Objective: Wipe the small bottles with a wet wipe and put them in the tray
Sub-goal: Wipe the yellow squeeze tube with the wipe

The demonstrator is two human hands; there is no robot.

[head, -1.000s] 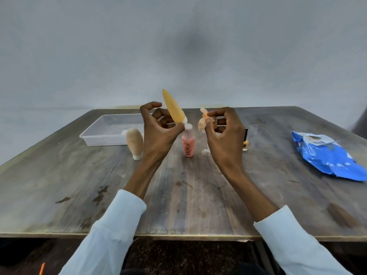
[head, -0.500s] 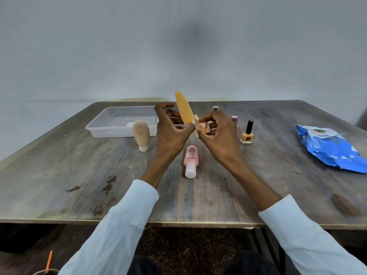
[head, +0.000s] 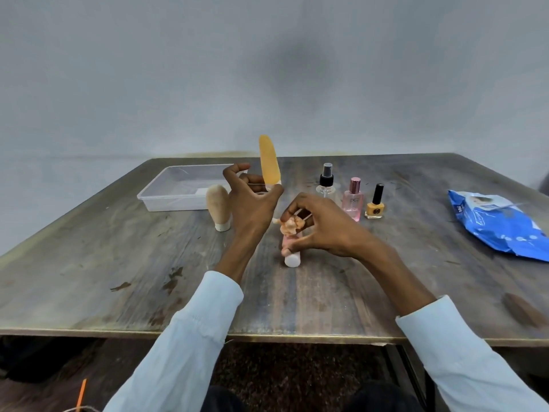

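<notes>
My left hand (head: 252, 203) holds an orange tube (head: 269, 160) upright by its lower end, above the table's middle. My right hand (head: 323, 227) pinches a crumpled, orange-stained wipe (head: 291, 224) just right of the left hand. Under the right hand lies a pink bottle with a white cap (head: 292, 255) on its side; a fingertip reaches its side. A beige tube (head: 219, 208) stands on its cap left of my left hand. The clear plastic tray (head: 166, 190) sits at the far left.
A clear spray bottle (head: 326, 181), a pink perfume bottle (head: 353, 199) and an orange nail polish (head: 375, 203) stand in a row at the far middle-right. A blue wet-wipe pack (head: 499, 224) lies at the right. The wooden table's front edge (head: 267, 334) is near me.
The pink bottle went from standing to lying on its side. My right hand with the wipe has dropped away from the orange tube, down over the pink bottle. The camera tilted down.
</notes>
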